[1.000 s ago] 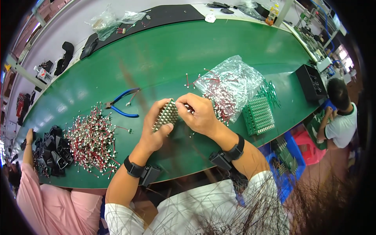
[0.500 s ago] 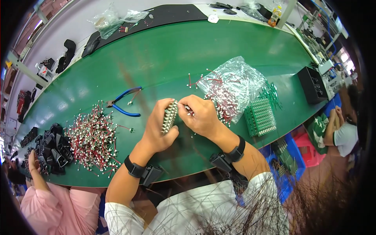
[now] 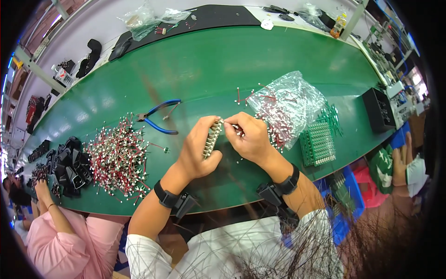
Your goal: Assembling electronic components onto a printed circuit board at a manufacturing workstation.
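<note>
My left hand [image 3: 195, 148] is closed around a narrow panel of small circuit boards [image 3: 213, 139], held on edge with a row of pale metal connectors showing. At the panel's upper end, my right hand [image 3: 253, 138] pinches with thumb and forefinger. A few small wire leads with white plugs [image 3: 239, 131] stick out from its curled fingers. What sits right at the fingertips is too small to make out. Beyond my left hand lie blue-handled cutters [image 3: 160, 125], jaws to the left.
Left of my hands spreads a heap of red-and-white wired connectors [image 3: 118, 160], with black plastic parts [image 3: 69, 165] past it. To the right are a clear bag [image 3: 297, 100] over more leads, stacked green boards [image 3: 319, 144], green strips [image 3: 331, 118] and a black bin [image 3: 378, 110]. A co-worker's hand [image 3: 42, 190] is at far left.
The view has shifted, so the table and its things appear farther right. Both hands keep their hold, with the right fingertips still at the panel's upper end.
</note>
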The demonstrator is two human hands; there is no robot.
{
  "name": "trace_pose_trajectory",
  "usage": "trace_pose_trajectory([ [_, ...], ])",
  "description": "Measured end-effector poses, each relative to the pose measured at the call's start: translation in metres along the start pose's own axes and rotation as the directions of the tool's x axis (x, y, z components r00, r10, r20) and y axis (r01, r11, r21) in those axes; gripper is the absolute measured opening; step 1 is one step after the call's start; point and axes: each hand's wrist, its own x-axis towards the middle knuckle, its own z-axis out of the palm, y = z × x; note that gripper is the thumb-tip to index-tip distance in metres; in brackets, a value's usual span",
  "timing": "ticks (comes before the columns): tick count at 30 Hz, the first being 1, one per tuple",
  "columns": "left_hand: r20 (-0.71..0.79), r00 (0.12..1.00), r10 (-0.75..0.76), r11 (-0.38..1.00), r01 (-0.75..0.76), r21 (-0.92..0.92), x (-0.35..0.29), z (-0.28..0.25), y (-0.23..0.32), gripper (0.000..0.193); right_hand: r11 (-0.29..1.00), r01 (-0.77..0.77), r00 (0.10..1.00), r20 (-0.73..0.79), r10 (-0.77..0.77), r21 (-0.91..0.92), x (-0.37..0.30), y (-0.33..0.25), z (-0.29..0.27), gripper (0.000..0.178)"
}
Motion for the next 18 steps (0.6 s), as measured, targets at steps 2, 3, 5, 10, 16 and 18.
trace_pose_trajectory([
  [2,-0.004,1.000,0.000,1.000,0.000,-0.007,0.000,0.000,0.000,0.064,0.997,-0.069,0.997,0.037,0.068,0.026,-0.001,0.001,0.000,0.006],
  [3,-0.007,1.000,0.000,1.000,0.000,-0.016,0.000,0.001,0.000,0.064,0.997,-0.070,0.997,0.037,0.069,0.025,-0.001,0.001,-0.001,0.006],
  [5,0.011,1.000,0.000,1.000,0.000,0.006,0.000,-0.001,0.001,0.064,0.997,-0.080,0.994,0.075,0.078,0.022,-0.001,0.004,-0.001,0.005],
  [10,0.035,0.999,0.026,0.998,-0.028,0.053,0.001,0.001,0.000,0.064,0.997,-0.076,0.992,0.098,0.076,-0.010,-0.004,0.010,-0.001,0.005],
  [16,-0.060,0.997,-0.045,0.998,0.047,0.039,-0.008,0.000,-0.003,0.065,0.996,-0.081,0.995,0.069,0.078,0.031,0.002,0.000,0.010,0.005],
  [18,-0.126,0.987,-0.103,0.995,0.103,-0.002,-0.006,0.008,-0.003,0.063,0.993,-0.115,0.989,0.095,0.116,-0.011,0.003,-0.001,0.008,0.010],
])
